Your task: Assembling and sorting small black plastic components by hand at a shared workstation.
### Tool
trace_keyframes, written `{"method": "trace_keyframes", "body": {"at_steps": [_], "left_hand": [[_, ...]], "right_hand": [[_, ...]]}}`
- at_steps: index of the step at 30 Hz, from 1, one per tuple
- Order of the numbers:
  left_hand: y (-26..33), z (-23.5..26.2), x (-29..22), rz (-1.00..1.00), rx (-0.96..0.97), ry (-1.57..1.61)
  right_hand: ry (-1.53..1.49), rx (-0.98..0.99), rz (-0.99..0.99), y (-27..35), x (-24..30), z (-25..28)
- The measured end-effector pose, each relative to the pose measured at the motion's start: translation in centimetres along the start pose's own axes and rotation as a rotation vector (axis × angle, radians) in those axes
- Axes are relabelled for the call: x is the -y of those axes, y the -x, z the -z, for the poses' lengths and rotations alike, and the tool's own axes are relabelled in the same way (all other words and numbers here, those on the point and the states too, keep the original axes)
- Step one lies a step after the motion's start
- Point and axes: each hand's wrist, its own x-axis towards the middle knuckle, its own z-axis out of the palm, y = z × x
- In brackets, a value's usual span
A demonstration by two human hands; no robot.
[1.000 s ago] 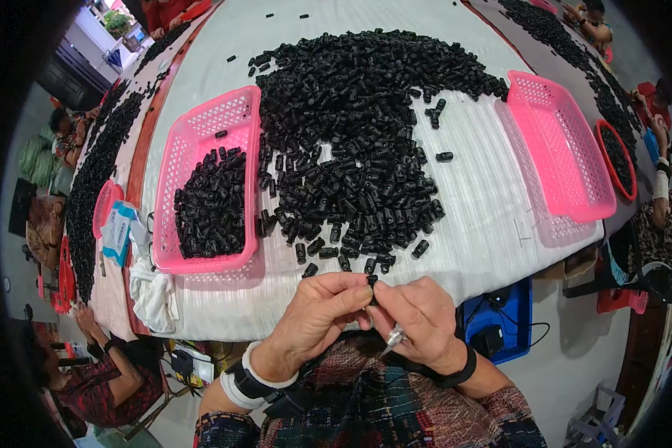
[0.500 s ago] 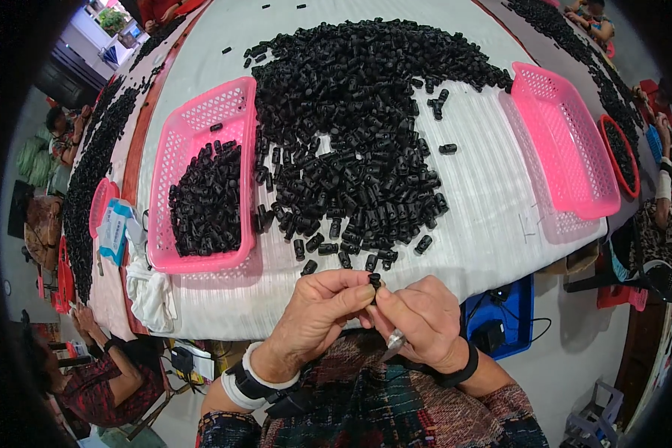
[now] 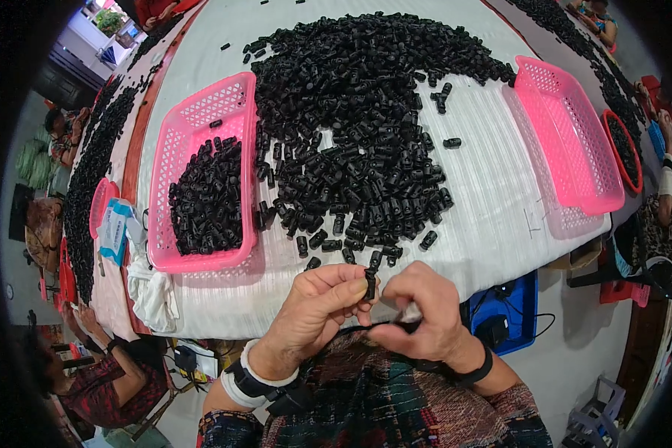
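Observation:
My left hand (image 3: 310, 306) pinches a small black barrel-shaped cord lock (image 3: 371, 285) between thumb and fingertips, just past the table's near edge. Close on its right, my right hand (image 3: 437, 317) is curled around a small silvery tool (image 3: 409, 313), blurred and mostly hidden by the fingers. A gap separates the right fingertips from the held piece. Beyond both hands spreads a large heap of the same black cord locks (image 3: 358, 112), with several loose ones lying at its near end.
A pink basket (image 3: 157, 187) partly filled with black pieces stands left of the heap; another pink basket (image 3: 575, 149) is at the right. White cloth (image 3: 151, 295) lies at the near left edge. A blue tray (image 3: 526, 313) with cables sits below the table. Other people work at both sides.
My right hand has drawn away from the cord lock and opened a gap to it. The left hand still holds the piece, now tilted upright and more exposed.

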Motion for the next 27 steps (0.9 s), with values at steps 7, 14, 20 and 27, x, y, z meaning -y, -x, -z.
{"method": "trace_keyframes", "body": {"at_steps": [7,14,20,27], "left_hand": [[0.5,-0.4,-0.5,0.068,0.04,0.018],[0.5,-0.3,-0.5,0.069,0.043,-0.026],[0.6,-0.2,-0.4,0.063,-0.009,-0.104],[-0.1,0.5,-0.1,0.076,-0.028,-0.074]], "right_hand": [[-0.202,0.034,-0.215,0.4,-1.4,-0.5],[-0.133,0.052,-0.224,0.5,-1.5,-0.6],[-0.082,0.067,-0.202,0.6,-1.8,-0.7],[-0.03,0.11,-0.203,0.8,-2.1,-0.8]]}}
